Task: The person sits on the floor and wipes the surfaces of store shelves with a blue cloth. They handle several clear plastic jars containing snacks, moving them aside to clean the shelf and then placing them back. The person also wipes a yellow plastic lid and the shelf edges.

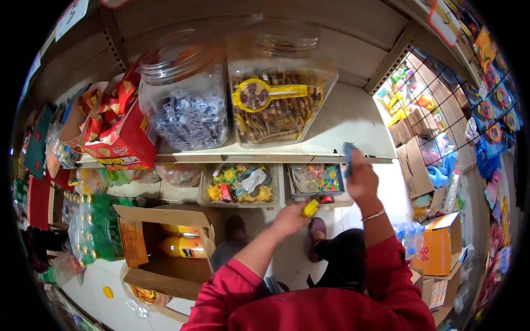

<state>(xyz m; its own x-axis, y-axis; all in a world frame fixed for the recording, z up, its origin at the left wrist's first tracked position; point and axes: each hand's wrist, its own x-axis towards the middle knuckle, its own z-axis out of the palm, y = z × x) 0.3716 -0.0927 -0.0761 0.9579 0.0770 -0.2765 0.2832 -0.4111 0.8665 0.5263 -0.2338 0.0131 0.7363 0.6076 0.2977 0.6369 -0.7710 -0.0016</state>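
My left hand grips a small yellow object, too small in view to name, below the shelf and near a plastic bin of small toys. My right hand is closed around a blue cloth at the front edge of the white shelf, near its right end. On that shelf stands a transparent square jar of brown-and-yellow wrapped sweets, with a round yellow label. To its left is a rounded jar of blue-and-white wrapped sweets.
A red carton of snack packets stands left on the shelf. Below are an open cardboard box with orange drink bottles and packed green bottles. Wire mesh rises at right; an orange carton and bottled water sit near my right arm.
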